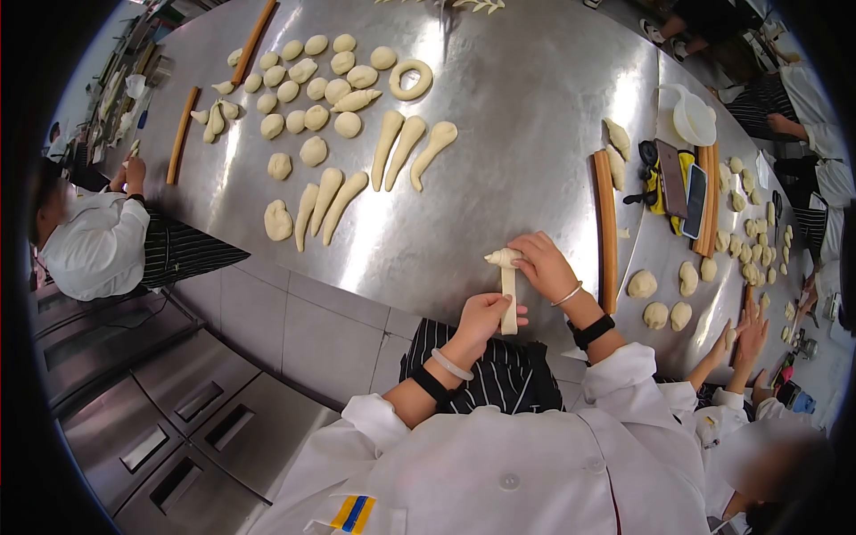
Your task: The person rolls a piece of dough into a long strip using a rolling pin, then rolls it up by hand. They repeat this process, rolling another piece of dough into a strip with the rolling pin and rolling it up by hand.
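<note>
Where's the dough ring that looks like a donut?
Head view: the dough ring lies far across the steel table, to the left, just right of the dough balls and beyond three long cones.

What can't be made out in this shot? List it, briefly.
Head view:
dough strip: lower part partly covered by the left hand; rolled top partly covered by the right hand.
dough shapes at the top: cut off by the frame edge.
phone: screen too small to read.

No writing is legible. The phones [685, 189] on the counter [517, 152], right of the grip of the right hand [544, 266], show nothing readable; nor does the striped sleeve patch [353, 514].
</note>
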Motion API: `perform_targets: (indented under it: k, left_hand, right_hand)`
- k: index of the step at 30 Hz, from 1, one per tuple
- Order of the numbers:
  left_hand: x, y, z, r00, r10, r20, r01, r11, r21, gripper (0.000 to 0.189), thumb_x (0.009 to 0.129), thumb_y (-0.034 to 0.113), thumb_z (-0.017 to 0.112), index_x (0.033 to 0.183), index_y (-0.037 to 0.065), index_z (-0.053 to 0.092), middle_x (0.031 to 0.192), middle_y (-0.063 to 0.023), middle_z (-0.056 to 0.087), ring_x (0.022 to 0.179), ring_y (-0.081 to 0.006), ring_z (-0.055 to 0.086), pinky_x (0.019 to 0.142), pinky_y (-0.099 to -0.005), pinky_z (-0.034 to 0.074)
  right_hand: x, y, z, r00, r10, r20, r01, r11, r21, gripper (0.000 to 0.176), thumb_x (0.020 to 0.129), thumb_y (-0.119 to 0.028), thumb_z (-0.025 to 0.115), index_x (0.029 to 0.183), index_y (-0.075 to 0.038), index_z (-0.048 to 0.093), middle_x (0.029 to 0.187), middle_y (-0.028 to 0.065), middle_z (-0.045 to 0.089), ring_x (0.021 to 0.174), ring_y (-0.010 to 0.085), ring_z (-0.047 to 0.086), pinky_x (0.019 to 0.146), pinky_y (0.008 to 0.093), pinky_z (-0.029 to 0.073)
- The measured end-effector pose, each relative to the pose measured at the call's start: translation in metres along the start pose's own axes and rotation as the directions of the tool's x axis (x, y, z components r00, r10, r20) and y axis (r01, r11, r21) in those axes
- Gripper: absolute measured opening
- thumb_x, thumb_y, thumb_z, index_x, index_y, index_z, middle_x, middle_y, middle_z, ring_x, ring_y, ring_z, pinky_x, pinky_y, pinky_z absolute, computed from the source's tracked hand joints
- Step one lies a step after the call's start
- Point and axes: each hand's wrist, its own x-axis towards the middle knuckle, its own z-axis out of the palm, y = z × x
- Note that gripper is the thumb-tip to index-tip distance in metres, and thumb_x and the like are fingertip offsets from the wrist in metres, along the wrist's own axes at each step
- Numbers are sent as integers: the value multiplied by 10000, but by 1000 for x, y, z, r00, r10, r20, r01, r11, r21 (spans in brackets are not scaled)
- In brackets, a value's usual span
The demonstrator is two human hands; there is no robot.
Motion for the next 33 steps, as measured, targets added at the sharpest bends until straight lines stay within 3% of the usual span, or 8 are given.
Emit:
perform_targets:
  k: [14,17,27,33]
  left_hand:
    - [-6,-10,-4,1000,-30,-3,30,999,20,289,956,197,484,1078,-51,568,945,-130,659,799,-207,671,710,-302,545]
    - [-6,-13,-3,1000,-20,-15,20,1000,-8,292,956,200,487,1089,-47,566,961,-127,658,818,-204,670,711,-303,544]
    - [-7,-27,-9,999,-49,6,49,999,-13,305,958,202,490,1115,-53,551,975,-134,652,815,-203,669,664,-278,545]
    - [-9,-33,-10,998,-62,7,61,998,20,300,957,194,491,1109,-59,549,970,-138,651,801,-202,667,652,-273,544]
  right_hand:
    - [-10,-12,2,999,43,30,-42,998,-37,323,679,-36,705,970,-30,566,976,102,581,932,304,534,820,369,449]
    - [-13,-11,5,996,72,51,-75,995,68,313,690,-38,702,972,-31,567,992,107,567,936,301,534,823,368,449]
    - [-25,-7,10,997,-2,82,-3,998,57,305,727,-48,685,1015,-30,587,1024,106,552,948,293,530,827,360,452]
    - [-31,-17,10,995,66,68,-73,993,97,339,697,-58,712,1013,-33,591,1011,105,558,938,296,529,822,361,453]
